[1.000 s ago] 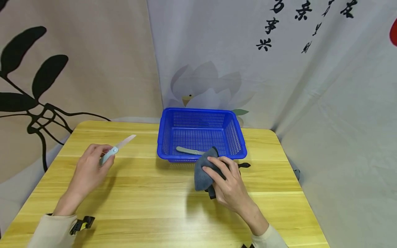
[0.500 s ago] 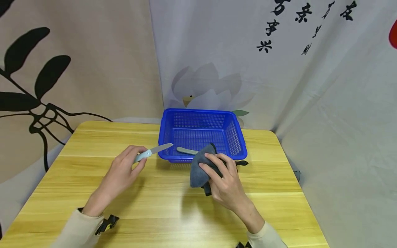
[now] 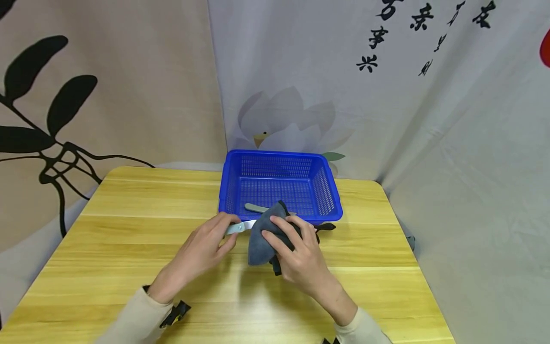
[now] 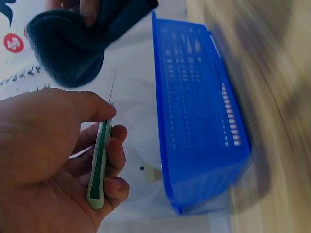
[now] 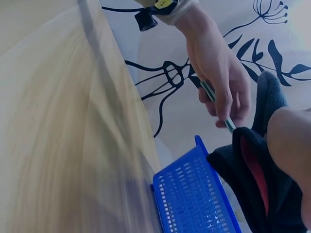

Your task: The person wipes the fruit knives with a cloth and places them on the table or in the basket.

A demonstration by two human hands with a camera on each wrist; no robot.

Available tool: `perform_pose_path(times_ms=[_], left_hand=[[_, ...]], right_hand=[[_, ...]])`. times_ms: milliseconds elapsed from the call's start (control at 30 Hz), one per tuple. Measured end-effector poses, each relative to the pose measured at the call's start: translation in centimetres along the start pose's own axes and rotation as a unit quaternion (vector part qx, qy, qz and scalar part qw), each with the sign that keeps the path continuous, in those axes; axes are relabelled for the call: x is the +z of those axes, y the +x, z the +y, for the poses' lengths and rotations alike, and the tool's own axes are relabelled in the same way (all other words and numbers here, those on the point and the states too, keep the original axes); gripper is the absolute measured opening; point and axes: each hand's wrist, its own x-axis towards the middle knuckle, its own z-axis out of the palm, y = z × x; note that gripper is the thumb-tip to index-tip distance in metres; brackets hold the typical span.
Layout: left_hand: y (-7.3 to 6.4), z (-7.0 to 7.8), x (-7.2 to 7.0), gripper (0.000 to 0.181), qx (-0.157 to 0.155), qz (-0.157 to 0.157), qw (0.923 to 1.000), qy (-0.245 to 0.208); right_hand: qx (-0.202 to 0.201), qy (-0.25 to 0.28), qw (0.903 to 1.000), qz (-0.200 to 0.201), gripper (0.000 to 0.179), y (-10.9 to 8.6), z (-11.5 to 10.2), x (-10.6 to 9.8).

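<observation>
My left hand (image 3: 199, 246) grips a small knife (image 3: 235, 229) by its light blue handle, fingers and thumb curled around it. The blade points right, and its far part is hidden by a dark grey cloth (image 3: 259, 246). Folded and bunched, that cloth is gripped in my right hand (image 3: 302, 263), and a red patch shows within its folds in the right wrist view. Whether blade and cloth touch is unclear; the left wrist view has the blade (image 4: 114, 82) nearly edge-on beside the cloth (image 4: 73, 53). Both hands are above the table, just in front of a blue basket (image 3: 279, 153).
A second knife (image 3: 254, 207) with a grey-green handle lies in the basket, partly covered by the cloth from the head view. The wooden table (image 3: 142, 205) extends to both sides. A printed curtain (image 3: 163, 95) hangs behind it.
My left hand has carried the knife rightward from the table's left side up to the cloth. My right hand and the cloth have shifted slightly left.
</observation>
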Motion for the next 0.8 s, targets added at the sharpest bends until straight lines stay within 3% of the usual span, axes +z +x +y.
perform_pose_path(times_ms=[367, 800], left_hand=[[0.2, 1.4, 1.4, 0.037, 0.061, 0.019, 0.9976, 0.029], [0.2, 1.6, 1.9, 0.037, 0.052, 0.035, 0.9979, 0.014]], right_hand=[[-0.003, -0.024, 0.9988, -0.043, 0.05, -0.1, -0.9, 0.7], [0.015, -0.074, 0.996, -0.047, 0.05, 0.1, -1.1, 0.6]])
